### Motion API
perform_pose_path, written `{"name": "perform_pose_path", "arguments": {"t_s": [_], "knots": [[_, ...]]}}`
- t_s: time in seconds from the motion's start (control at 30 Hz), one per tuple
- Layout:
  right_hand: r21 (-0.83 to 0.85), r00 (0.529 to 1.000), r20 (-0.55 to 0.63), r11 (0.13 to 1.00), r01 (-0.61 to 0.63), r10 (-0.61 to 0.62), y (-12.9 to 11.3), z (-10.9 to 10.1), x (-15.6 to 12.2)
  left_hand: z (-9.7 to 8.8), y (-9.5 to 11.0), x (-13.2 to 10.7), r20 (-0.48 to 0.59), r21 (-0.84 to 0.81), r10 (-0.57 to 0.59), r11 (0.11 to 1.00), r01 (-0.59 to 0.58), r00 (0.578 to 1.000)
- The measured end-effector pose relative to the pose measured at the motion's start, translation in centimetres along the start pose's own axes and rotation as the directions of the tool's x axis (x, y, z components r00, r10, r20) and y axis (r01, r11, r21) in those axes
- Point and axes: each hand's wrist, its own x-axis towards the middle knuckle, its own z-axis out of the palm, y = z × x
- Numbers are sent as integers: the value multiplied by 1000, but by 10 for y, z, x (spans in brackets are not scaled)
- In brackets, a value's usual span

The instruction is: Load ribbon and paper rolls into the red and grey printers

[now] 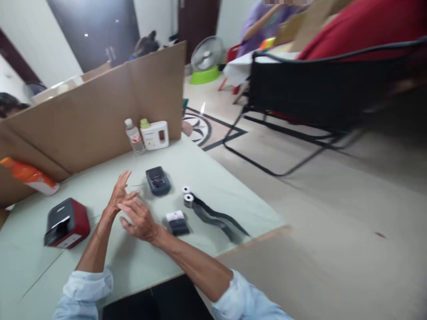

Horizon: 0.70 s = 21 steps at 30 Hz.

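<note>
My left hand [119, 194] is raised over the table with its fingers stretched out and nothing in them. Close against it, and partly overlapping it, my right hand [140, 218] also has its fingers extended and holds nothing. Whether the two hands touch, I cannot tell. Just beyond them lies a small dark device with a panel on top [158, 181]. To the right are two small rolls [188, 200] with dark strips trailing from them. Nearer my right forearm sits a small white-and-black roll [178, 223]. On the left stands a red-and-black boxy device [68, 223].
A cardboard partition [100, 111] borders the table's far side. Along it are a clear bottle [135, 137], a white jug [155, 135] and a tilted orange bottle [31, 177]. A black folding chair [320, 89] stands right, with a fan [207, 55] and a person in purple [255, 22] behind.
</note>
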Motion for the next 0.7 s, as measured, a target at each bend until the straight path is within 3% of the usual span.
{"name": "perform_pose_path", "arguments": {"t_s": [0.13, 0.23, 0.3, 0.4, 0.47, 0.53, 0.57, 0.6, 0.67, 0.7], "knots": [[-14, 995, 63, 997, -74, 75, 1, 1, -7, -62, 30, -76, -265, 63, -70, 994, 90, 962], [-41, 981, 132, 990, -135, 139, 8, 5, -12, -110, 35, -130, -524, 169, -85, 965, 201, 848], [-57, 970, 158, 982, -180, 186, 13, 7, -17, -138, 21, -164, -646, 124, -166, 940, 317, 745], [-69, 959, 169, 974, -218, 226, 18, 13, -26, -161, -16, -210, -709, -76, -387, 873, 481, 590], [-49, 946, 221, 972, -231, 236, 16, 21, -28, -163, -40, -236, -676, -277, -560, 795, 539, 479], [-2, 906, 346, 966, -258, 243, 8, 33, -26, -155, -55, -254, -589, -436, -698, 699, 567, 407], [23, 870, 425, 958, -286, 249, 2, 41, -22, -149, -59, -260, -539, -497, -744, 659, 565, 394], [43, 825, 504, 946, -320, 256, -6, 50, -17, -143, -60, -263, -485, -546, -774, 632, 551, 407], [69, 739, 618, 917, -392, 269, -22, 71, -2, -132, -58, -265, -390, -617, -781, 615, 491, 488], [90, 720, 645, 910, -404, 256, -30, 83, 7, -128, -55, -264, -369, -629, -760, 628, 458, 535]]}}
